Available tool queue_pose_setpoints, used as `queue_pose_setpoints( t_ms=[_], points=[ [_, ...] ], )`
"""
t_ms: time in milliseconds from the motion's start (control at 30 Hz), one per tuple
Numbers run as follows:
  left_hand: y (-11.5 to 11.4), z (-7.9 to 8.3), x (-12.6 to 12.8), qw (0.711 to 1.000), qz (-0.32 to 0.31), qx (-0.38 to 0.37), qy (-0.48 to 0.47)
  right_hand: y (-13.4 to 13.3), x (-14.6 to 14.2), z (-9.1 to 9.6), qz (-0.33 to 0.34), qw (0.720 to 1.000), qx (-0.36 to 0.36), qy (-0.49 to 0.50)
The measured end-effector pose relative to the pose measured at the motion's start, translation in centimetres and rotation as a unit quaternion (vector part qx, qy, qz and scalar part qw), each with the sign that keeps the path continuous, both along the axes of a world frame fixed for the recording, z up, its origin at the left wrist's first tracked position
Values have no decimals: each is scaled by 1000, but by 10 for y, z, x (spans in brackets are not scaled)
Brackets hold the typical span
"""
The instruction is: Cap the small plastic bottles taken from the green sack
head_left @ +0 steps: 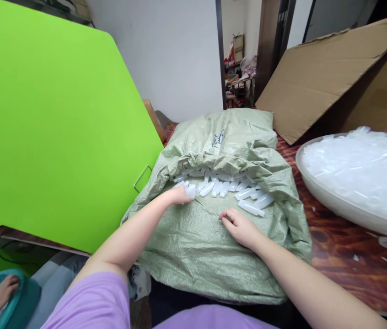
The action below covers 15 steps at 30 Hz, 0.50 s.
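A green woven sack lies open on the brown table in front of me, with several small translucent white plastic tubes spilling from its mouth. My left hand is at the left of the opening, fingers closed around a few of the tubes. My right hand rests on the sack cloth just below the tubes, fingers curled and pressing down on the fabric, with no tube visibly in it.
A large pale basin heaped with clear plastic pieces sits at the right on the table. A bright green board leans at the left. Cardboard sheets stand behind. A bare foot rests on a teal stool at the bottom left.
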<state>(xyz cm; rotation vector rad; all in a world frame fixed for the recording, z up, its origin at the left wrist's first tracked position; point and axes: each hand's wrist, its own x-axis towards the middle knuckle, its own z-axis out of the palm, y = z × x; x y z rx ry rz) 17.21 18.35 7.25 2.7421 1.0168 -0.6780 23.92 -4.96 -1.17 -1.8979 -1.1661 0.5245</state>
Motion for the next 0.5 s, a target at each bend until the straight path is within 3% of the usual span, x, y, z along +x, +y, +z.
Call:
queue_pose_setpoints(
  t_ms=[200,500],
  points=[
    [9,-5,-5,998,43,-53,-3,-1,0,-2,-4,1000,4,-8],
    [-2,1,21,986,88,-142,23,-1,2,-4,-5,1000,14,-15]
  ],
)
